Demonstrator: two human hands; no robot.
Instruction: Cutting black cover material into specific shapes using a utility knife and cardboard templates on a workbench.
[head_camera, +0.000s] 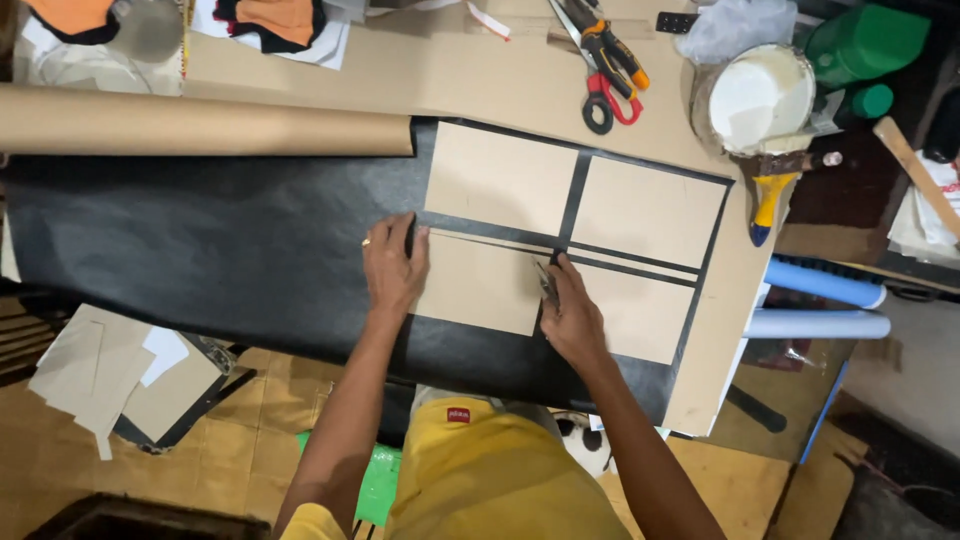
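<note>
**Two hands on cardboard panels**

We see the left hand (394, 265) pressed flat, fingers spread, gripping nothing, on the near-left cardboard panel (480, 285). The right hand (570, 315) is closed around a small tool (548, 283) (possibly a knife; it is too small to tell) at that panel's right edge, over black sheet (200, 240).

Small dark metal tool (547, 283): lying mostly hidden under right hand (572, 318), kind indistinguishable. Long rolled brown paper tube (200, 125): running off left edge. Orange-and-black fabric pieces (275, 20): being cropped at top edge.
</note>
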